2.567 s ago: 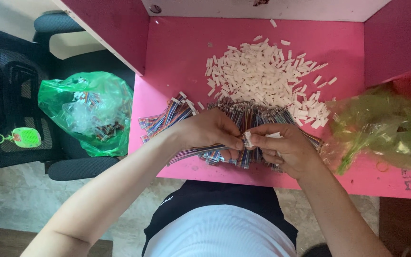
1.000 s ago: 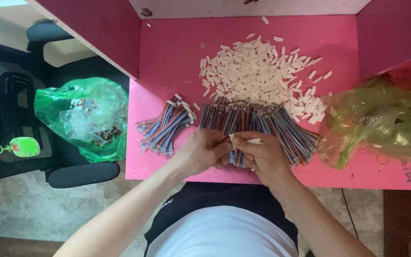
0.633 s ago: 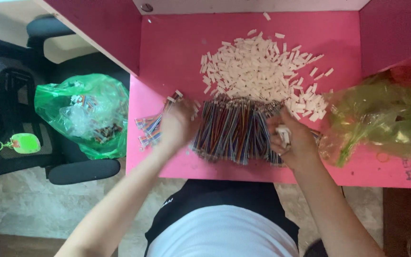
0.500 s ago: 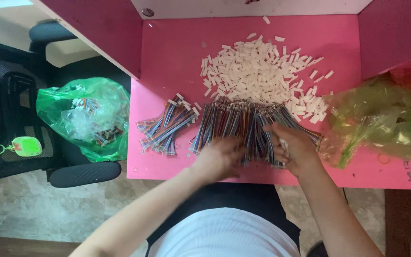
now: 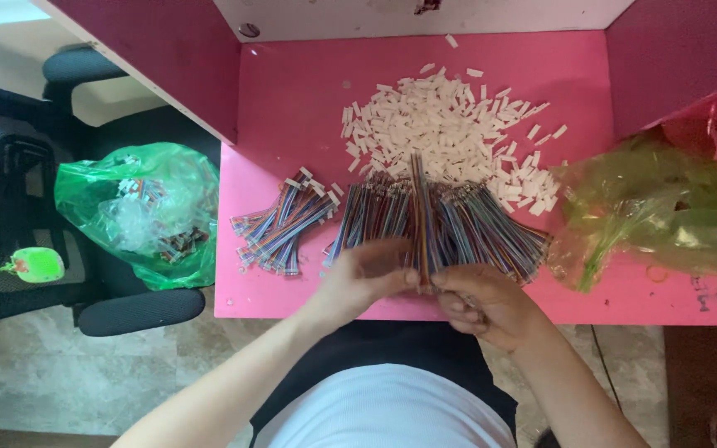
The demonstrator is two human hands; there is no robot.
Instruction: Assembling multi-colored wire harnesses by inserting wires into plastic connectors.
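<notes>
1. While I look down from the head camera, I see both hands meeting at the near edge of the pink desk (image 5: 292,124), just in front of my body.
2. My left hand (image 5: 367,278) is curled, with thumb and fingertips pinching the near end of one strip of coloured wires (image 5: 419,211).
3. My right hand (image 5: 483,303) is loosely closed and touches the same strip from the other side; I cannot tell whether it holds anything else.
4. That strip runs straight away from the hands toward the far edge, lying on top of the big bundle of wires (image 5: 450,224).
5. The big bundle is fanned out along the near edge at the middle of the desk, its near ends under my hands.
6. A smaller bundle of wires (image 5: 280,228) lies tilted near the left edge, apart from the big one.
7. Beyond the bundles, toward the far edge, sits a heap of small white plastic pieces (image 5: 450,133), touching the far ends of the big bundle.
8. A yellow-green plastic bag (image 5: 657,220) rests at the right edge of the desk, just beside the big bundle.
9. Off the desk to the left, a green plastic bag (image 5: 139,211) lies on a black chair (image 5: 10,182), with a green tag (image 5: 35,265) near it.
</notes>
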